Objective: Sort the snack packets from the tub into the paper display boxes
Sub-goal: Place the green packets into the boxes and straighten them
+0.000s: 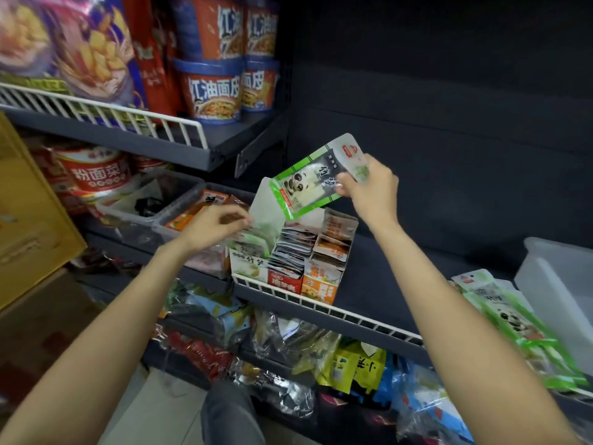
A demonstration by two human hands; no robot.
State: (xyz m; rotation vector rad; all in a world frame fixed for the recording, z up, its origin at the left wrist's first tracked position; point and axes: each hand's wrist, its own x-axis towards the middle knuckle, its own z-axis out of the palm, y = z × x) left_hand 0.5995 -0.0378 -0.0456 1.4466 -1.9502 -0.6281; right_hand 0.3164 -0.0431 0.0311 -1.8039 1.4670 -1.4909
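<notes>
Sorting partly done; display boxes (290, 252) already hold packets.
Right hand (372, 191) grip pinches panda packet (308, 184) above boxes; left hand (218, 226) grip unclear; more packets (513, 319) wait.

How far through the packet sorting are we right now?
Partly done. The three display boxes on the shelf already hold upright packets. In hand: the right hand holds a green panda packet above them, while the left hand touches the packets in the leftmost box. Left: a pile of green packets lies beside the white tub.
</notes>
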